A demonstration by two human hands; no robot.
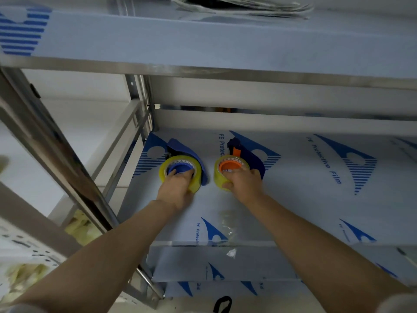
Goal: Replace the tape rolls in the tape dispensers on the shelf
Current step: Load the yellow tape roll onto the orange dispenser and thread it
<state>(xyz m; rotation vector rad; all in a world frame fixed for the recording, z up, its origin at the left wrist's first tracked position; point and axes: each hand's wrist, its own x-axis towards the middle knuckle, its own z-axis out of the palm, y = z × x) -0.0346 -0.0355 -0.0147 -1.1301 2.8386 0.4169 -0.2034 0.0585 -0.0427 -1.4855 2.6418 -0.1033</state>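
Observation:
Two blue tape dispensers lie on the middle shelf (293,199) of a steel rack. The left dispenser (194,154) has a blue hub and carries a yellowish clear tape roll (196,184). My left hand (176,190) grips that roll, fingers curled over its rim into the hub. The right dispenser (252,159) has an orange hub and lever, with another yellowish tape roll (218,175) on it. My right hand (243,184) grips this roll, thumb on its outer side.
The shelf is covered in white protective film with blue print. An upper shelf (203,46) overhangs close above. A steel upright (56,154) runs diagonally at left. Crumpled clear film (228,224) lies near the shelf's front edge. Pale yellowish items (81,227) sit lower left.

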